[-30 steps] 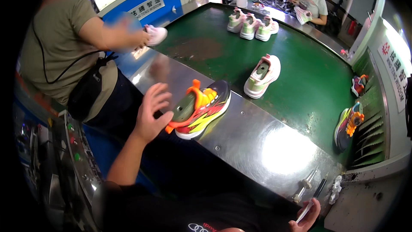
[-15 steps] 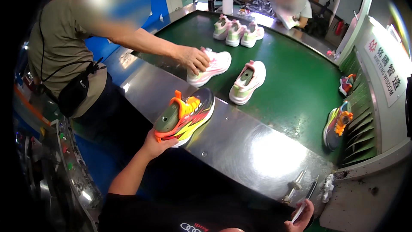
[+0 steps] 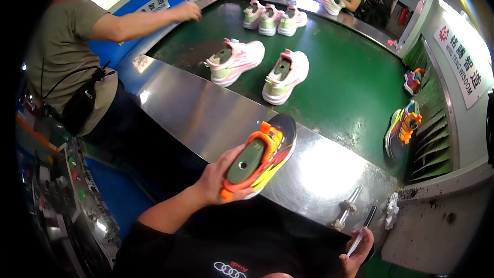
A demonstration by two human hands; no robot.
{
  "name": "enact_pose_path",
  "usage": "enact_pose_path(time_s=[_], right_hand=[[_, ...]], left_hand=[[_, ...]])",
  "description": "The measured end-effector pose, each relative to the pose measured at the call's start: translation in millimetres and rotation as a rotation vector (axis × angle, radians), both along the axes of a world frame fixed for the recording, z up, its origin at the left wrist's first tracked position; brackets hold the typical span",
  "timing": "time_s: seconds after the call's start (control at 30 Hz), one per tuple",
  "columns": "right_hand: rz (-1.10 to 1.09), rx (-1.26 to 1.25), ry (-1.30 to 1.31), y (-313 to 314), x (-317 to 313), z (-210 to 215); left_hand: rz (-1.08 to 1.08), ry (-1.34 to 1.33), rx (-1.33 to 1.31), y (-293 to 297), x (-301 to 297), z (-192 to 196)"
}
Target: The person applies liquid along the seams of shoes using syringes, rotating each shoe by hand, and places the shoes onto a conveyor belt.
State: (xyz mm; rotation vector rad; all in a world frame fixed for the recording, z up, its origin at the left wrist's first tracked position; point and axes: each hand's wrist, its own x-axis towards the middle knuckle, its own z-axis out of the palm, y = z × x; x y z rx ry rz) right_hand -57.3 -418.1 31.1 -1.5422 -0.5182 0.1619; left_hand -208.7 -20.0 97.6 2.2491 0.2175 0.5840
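My left hand (image 3: 212, 179) grips the heel of a sneaker (image 3: 280, 157) in orange, red, yellow and black. A dark green shoe last (image 3: 247, 161) fills its opening, and the toe points away to the upper right, over the metal ledge. At the lower right, my right hand (image 3: 358, 253) is closed round a slim pen-like tool (image 3: 362, 232) with a white lower part and a dark upper end; its exact kind I cannot make out. Two pale pink sneakers, a left one (image 3: 242, 59) and a right one (image 3: 289, 74), stand on the green belt beyond the ledge.
Three more pink sneakers (image 3: 270, 20) stand farther back on the green belt (image 3: 339, 87). Two colourful sneakers are by the flap curtain (image 3: 435, 144) at right. Thin metal tools (image 3: 348, 208) and crumpled white material (image 3: 392, 211) lie on the ledge (image 3: 180, 95). Co-workers are left and far back.
My left hand has brought the sneaker rightward and closer, tilting its opening toward me. The left co-worker's hand has let go of the pink sneaker and moved back toward the blue machine.
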Motion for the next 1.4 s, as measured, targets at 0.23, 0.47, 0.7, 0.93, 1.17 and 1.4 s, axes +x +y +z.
enact_pose_path(time_s=[0.23,0.47,0.7,0.93,1.17,1.4], right_hand=[[-0.018,0.001,0.067,-1.2,-14.8,3.7],[-0.002,0.103,0.251,-19.2,-6.7,10.8],[0.09,-0.05,0.209,-12.4,13.0,0.0],[-0.034,-0.14,0.25,-21.9,7.1,8.9],[-0.037,-0.663,-0.055,-26.5,18.5,51.1],[0.059,-0.831,-0.151,-8.8,24.8,67.0]], left_hand=[[-0.132,0.173,-0.963,18.2,-12.4,5.8],[-0.012,0.326,-0.659,95.9,133.7,-47.1],[-0.091,0.462,-0.507,114.5,172.8,-55.5],[-0.26,0.28,-0.956,36.9,170.2,10.2],[-0.411,0.033,-0.67,17.0,165.7,74.3],[-0.151,-0.288,-0.883,50.1,173.0,26.2]])
